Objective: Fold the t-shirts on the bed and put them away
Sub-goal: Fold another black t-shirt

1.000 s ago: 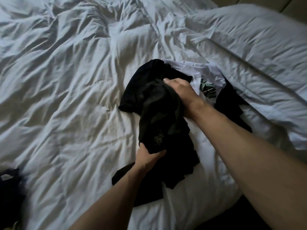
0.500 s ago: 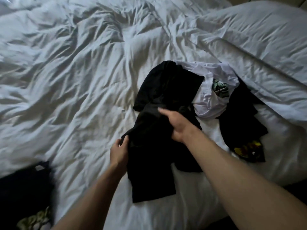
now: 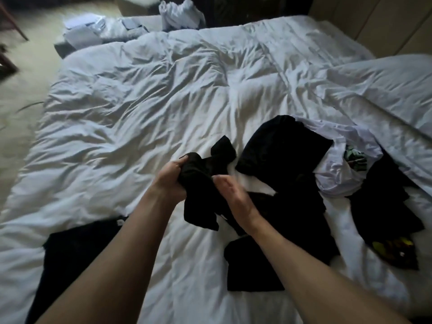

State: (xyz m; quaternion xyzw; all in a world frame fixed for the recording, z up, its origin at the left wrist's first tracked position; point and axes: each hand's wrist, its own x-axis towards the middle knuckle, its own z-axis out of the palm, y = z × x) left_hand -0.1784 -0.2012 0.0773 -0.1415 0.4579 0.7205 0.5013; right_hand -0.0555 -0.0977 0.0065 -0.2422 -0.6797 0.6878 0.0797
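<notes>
My left hand point(image 3: 171, 177) fingers are curled round a bunched black t-shirt point(image 3: 202, 195), centre of frame, lifted just above the bed point(image 3: 140, 108). My right hand point(image 3: 230, 195) sits against the same shirt's right side; its fingers are blurred, so I cannot tell whether they pinch the cloth or only touch it. Shirt is wadded, one loose end poking up toward frame centre, the rest hanging down between my wrists.

Outward: right of centre, a heap of unfolded clothes on the bed, with a black garment point(image 3: 282, 146) on top, a white t-shirt point(image 3: 336, 174) with a greenish print just beside it, and another dark shirt point(image 3: 388, 206) with a yellow print at the lower right. A dark flat piece point(image 3: 252, 267) lies under my right forearm, possibly folded already, hard to say. Another dark garment point(image 3: 77, 249) lies lower left at the bed edge. White duvet, very rumpled. Clutter on the floor at upper left, unclear.

Step, as I judge it: one shirt picked from the heap, not yet spread. Next move calls for finding the shoulders or hem, shaking it open, and laying it flat on the bare duvet left of the heap before folding. Most of the pile remains undone.
</notes>
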